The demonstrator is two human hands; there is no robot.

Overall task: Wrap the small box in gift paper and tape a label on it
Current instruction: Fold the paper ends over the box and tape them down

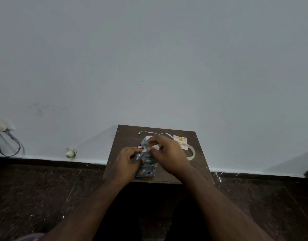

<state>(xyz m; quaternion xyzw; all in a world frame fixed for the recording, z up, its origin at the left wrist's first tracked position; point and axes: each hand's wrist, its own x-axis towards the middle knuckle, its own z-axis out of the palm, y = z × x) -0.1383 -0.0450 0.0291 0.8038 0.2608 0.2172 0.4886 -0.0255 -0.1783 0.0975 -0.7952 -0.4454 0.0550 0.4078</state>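
we see a small brown surface (198, 164) set against a pale wall, and on it the small box (147, 168), already covered in blue patterned gift paper (144, 154), lying lengthwise near the middle with its near end close to the front edge. our left hand (127, 162) rests on the left side of the box, fingers curled, pinching a fold of the paper at the top between thumb and forefinger. our right hand (167, 153) comes in from the right and pinches the same fold, fingertips touching the paper just beside the left fingers. a roll of clear tape (191, 153) lies flat to the right of the right hand, partly hidden by it. just behind the tape sits a small label (179, 139) with an orange print. a thin white strip (149, 132) lies along the far edge of the surface. the floor (45, 197) is dark stone.
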